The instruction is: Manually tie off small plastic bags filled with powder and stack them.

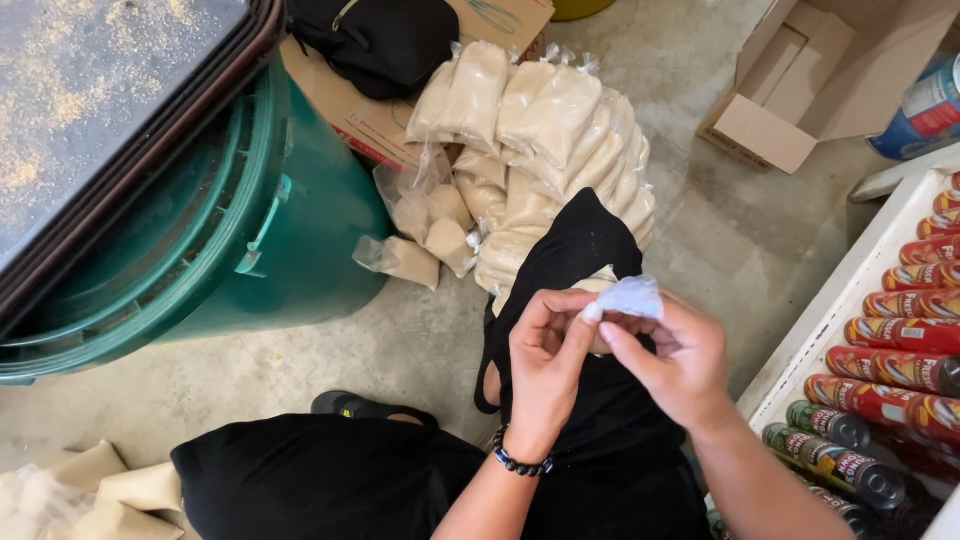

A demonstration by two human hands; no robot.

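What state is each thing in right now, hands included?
Left hand: fingers pinching the clear plastic bag.
Right hand: pinching the same bag.
Clear plastic bag: crumpled, held between both hands.
Filled bags: packed with pale powder, piled on the floor.
Green bin: covered by stacked trays.
Cardboard box: open, flaps out.
Red cans: lying in rows on the shelf.

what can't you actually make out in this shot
- Head view: the bag under the twisted plastic top is mostly hidden by the left hand and right hand.
- What is inside the green bin: the dark tray covers its mouth.
- The cardboard box and blue can are cut off by the frame edges.
- The lower cans on the shelf are cut by the right edge.
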